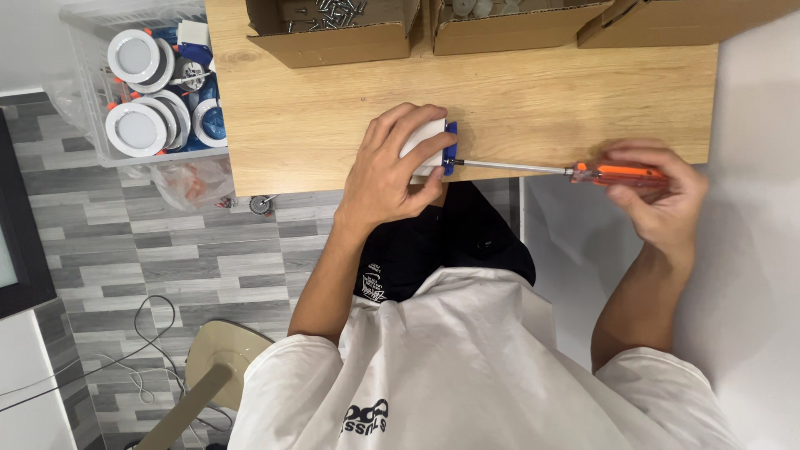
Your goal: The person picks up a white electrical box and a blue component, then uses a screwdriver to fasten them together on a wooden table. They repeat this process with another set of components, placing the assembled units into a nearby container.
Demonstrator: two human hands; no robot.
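My left hand (392, 162) is closed around a small round white light fitting (423, 142) with a blue back part (451, 148), held on its side at the near edge of the wooden table (333, 108). My right hand (658, 196) grips the orange handle of a screwdriver (621, 173). Its long metal shaft runs level to the left, and the tip meets the blue back of the fitting. Most of the fitting is hidden under my fingers.
A clear plastic bin (92, 92) left of the table holds several white and blue fittings. Cardboard boxes stand along the far edge: one with screws (333, 29), another beside it (508, 25). Cables (125, 367) and a stool (221, 354) are on the grey floor.
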